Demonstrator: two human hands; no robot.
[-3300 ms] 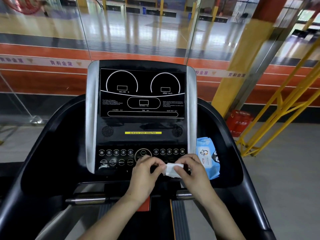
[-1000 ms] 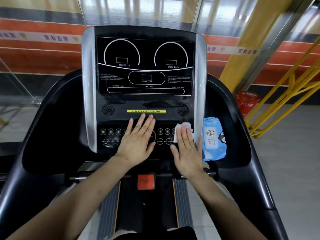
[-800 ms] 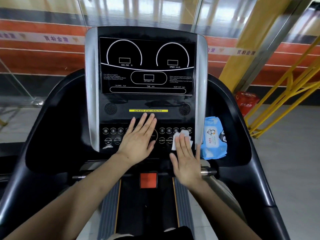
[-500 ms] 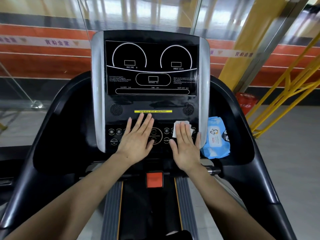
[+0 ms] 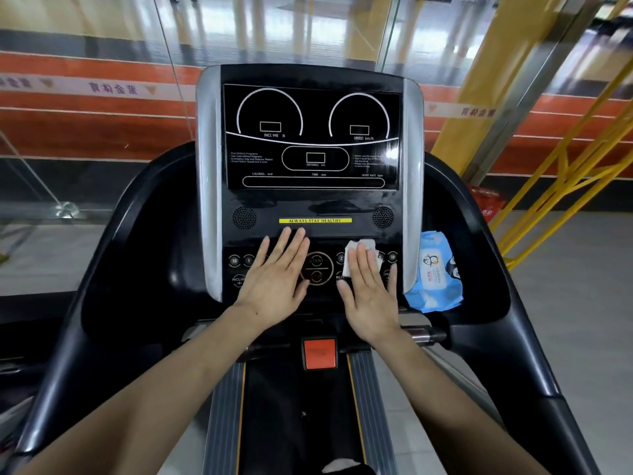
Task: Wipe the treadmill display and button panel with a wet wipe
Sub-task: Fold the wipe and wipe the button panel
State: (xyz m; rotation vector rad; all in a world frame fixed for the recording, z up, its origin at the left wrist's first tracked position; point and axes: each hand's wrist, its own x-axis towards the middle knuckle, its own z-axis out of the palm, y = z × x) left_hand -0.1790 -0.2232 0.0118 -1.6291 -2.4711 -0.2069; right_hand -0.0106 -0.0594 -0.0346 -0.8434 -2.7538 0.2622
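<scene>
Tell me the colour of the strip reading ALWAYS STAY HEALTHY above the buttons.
Yellow with dark lettering; the strip shows clearly in the head view.

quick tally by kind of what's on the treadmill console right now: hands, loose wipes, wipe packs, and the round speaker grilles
hands: 2, left hand and right hand, both flat on the button panel
loose wet wipe: 1, under the right hand's fingers
blue wipe pack: 1, right of the console
speaker grilles: 2
total: 6
</scene>
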